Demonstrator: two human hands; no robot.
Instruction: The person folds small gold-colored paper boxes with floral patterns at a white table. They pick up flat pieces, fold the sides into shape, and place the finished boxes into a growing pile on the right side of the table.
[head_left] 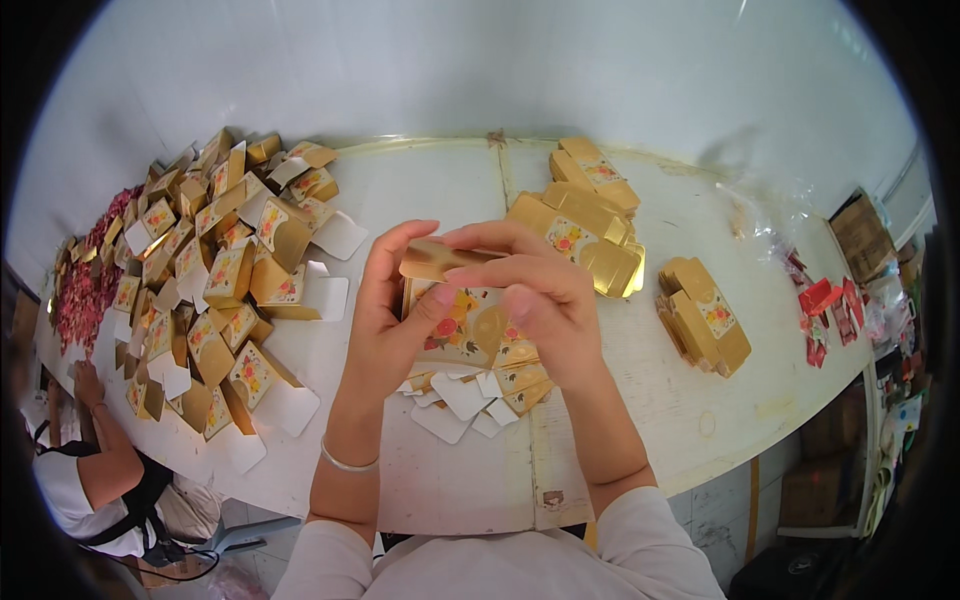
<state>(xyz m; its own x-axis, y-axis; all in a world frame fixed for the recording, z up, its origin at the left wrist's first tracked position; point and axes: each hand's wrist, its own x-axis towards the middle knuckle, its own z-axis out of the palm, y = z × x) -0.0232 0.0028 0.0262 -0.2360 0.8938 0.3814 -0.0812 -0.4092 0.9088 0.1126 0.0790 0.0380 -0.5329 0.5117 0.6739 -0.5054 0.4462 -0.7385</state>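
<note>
Left hand [385, 320] and right hand [540, 295] both grip gold flower-printed cardboard box [455, 310] above white table [440, 480]; heap of folded gold boxes [215, 280] lies left.

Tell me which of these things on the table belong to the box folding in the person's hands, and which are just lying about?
In the work:
- gold box held by left hand and right hand
- flat blanks under the hands
- folded boxes heaped at left
- stacks of flat gold boxes and at right

Lying about:
- red packets at the right edge
- clear plastic wrap
- another person's arm at lower left
</note>
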